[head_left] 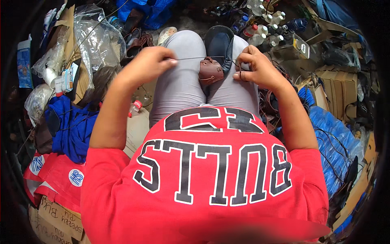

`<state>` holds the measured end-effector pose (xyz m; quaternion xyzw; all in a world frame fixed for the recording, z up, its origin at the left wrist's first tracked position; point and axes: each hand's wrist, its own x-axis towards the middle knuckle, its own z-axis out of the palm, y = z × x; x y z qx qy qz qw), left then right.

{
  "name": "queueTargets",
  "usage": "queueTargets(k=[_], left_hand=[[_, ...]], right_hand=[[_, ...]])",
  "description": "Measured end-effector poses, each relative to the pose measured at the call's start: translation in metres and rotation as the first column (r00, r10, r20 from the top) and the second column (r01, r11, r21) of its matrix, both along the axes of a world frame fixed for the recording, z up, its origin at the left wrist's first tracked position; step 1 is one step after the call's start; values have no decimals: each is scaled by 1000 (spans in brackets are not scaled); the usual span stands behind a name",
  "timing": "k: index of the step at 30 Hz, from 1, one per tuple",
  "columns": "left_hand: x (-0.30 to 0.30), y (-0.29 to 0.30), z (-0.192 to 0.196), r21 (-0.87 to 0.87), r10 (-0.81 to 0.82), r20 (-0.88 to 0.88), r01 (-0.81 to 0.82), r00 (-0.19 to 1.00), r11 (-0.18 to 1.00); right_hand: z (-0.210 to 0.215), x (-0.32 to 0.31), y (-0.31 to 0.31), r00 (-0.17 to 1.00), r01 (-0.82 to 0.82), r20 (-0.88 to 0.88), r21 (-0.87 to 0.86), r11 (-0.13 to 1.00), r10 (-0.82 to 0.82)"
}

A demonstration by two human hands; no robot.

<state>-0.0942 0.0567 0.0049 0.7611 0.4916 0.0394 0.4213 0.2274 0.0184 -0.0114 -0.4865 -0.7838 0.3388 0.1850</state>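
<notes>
A dark shoe (219, 44) with a brown leather heel part (210, 71) lies clamped between my knees, which are covered by grey trousers (178, 81). A thin thread (199, 57) runs taut across the shoe between my two hands. My left hand (150, 61) is closed, pinching the thread's left end above my left thigh. My right hand (256, 65) is closed on the thread's right end beside the shoe's right edge. Whether a needle is in either hand is too small to tell.
Clear plastic bags (97, 36) and cardboard lie at my left, with blue cloth (71, 126) and red bags (57, 175) below them. Several white bottles (266, 28) stand ahead on the right. More shoes (138, 38) lie ahead. Blue sacking (333, 142) and cartons (337, 85) fill the right.
</notes>
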Motion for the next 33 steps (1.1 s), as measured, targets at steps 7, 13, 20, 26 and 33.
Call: queueTargets(k=[7,13,20,26,33], left_hand=[[14,27,-11,-399,544,711,-380,447,834],[14,46,-40,-727,744,668,193,-20,659],[4,63,-52,-828,848,454,-221,274,515],[-43,26,-45,471,472,221,-517,853,715],[98,-51,-6,584,-148,-138,201,979,787]], right_hand=[[-70,40,35,174,486,-662,-586,649,-729],[-42,32,22,-101,-409,-698,-621,669,-709],[-68,68,-3,52,-323,-697,-689,649,-715],[-82,160,-42,837,503,101,-526,685,-538],[3,6,69,978,-43,-209,-263,964,-13]])
